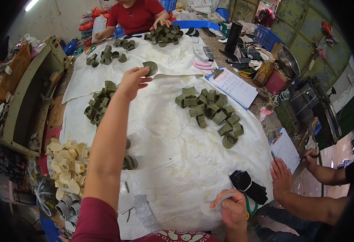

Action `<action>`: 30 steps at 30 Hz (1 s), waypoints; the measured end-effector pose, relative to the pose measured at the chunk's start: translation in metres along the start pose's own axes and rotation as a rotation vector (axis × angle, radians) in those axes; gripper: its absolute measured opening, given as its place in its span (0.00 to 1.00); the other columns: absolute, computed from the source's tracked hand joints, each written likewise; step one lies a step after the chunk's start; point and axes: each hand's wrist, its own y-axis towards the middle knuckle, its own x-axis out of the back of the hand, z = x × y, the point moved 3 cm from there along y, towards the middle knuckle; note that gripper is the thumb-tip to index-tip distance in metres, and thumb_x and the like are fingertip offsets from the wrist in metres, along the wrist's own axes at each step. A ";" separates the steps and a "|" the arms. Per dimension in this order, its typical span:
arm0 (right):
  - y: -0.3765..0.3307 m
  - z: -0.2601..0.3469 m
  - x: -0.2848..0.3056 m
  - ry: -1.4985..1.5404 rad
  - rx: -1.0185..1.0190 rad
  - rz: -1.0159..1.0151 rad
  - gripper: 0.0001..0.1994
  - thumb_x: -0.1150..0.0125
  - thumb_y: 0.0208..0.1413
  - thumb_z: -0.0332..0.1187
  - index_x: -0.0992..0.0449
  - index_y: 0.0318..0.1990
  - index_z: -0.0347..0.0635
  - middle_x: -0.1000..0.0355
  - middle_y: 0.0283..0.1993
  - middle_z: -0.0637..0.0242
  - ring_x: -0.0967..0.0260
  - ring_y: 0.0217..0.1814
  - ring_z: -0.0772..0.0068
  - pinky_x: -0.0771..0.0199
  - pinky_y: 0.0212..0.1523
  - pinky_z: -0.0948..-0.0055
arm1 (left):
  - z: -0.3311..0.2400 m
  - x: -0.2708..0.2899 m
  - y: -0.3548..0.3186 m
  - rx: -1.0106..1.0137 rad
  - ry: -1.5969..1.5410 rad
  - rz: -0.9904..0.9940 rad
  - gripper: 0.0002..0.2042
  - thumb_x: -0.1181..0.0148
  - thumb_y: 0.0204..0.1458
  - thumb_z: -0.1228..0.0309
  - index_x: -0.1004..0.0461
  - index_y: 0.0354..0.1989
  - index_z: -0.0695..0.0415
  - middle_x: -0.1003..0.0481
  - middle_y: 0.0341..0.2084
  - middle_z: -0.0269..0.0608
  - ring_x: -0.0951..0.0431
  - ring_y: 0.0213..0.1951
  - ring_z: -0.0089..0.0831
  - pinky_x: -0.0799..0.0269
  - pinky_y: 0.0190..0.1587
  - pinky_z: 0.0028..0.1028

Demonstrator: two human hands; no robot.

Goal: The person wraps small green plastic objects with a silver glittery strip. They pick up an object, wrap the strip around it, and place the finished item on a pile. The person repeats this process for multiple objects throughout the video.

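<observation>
My left arm stretches far across the table. Between the thumb and fingers of my left hand (132, 83) is an olive-green piece (151, 68), thin, with a rounded edge. Close to my body, my right hand (234, 207) is closed on a small pale grey curved piece (224, 201). Beside that hand lies a black folded bundle (248, 187) tied with a band. A heap of curled green pieces (213, 105) rests right of the middle, and another green heap (97, 105) is partly covered by my left forearm.
White sheeting (173, 145) covers the table. Cream curved pieces (66, 165) pile up at the left. Across the table, a person in red (134, 18) touches a green heap (163, 34). At the right, another person's hands (281, 177) are at a paper (286, 152), one holding a pen. A clipboard (234, 86) lies farther back.
</observation>
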 end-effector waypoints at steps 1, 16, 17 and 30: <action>-0.002 0.001 -0.002 -0.007 -0.011 0.016 0.03 0.42 0.44 0.22 0.27 0.29 0.33 0.30 0.26 0.55 0.30 0.27 0.63 0.23 0.35 0.58 | -0.013 0.003 -0.020 0.023 -0.088 0.117 0.10 0.40 0.55 0.67 0.29 0.41 0.58 0.24 0.34 0.38 0.19 0.38 0.36 0.28 0.35 0.27; -0.038 0.026 -0.036 -0.549 0.293 0.163 0.08 0.42 0.51 0.19 0.23 0.40 0.31 0.25 0.35 0.64 0.31 0.35 0.78 0.32 0.38 0.78 | 0.043 -0.046 -0.339 0.361 -0.747 0.366 0.19 0.46 0.52 0.78 0.36 0.54 0.58 0.30 0.51 0.65 0.23 0.48 0.52 0.25 0.52 0.44; -0.039 0.026 -0.040 -0.587 0.284 0.207 0.10 0.42 0.52 0.19 0.23 0.43 0.32 0.26 0.34 0.68 0.33 0.34 0.82 0.35 0.36 0.82 | 0.046 -0.041 -0.352 0.372 -0.713 0.338 0.20 0.46 0.53 0.77 0.37 0.55 0.58 0.30 0.51 0.63 0.23 0.48 0.50 0.25 0.51 0.43; -0.051 0.002 -0.105 -0.959 0.157 0.545 0.30 0.41 0.52 0.25 0.40 0.65 0.42 0.26 0.31 0.66 0.31 0.35 0.82 0.33 0.32 0.82 | 0.040 -0.030 -0.416 -0.052 -0.141 0.094 0.21 0.42 0.53 0.79 0.32 0.57 0.62 0.32 0.44 0.36 0.28 0.46 0.23 0.33 0.51 0.24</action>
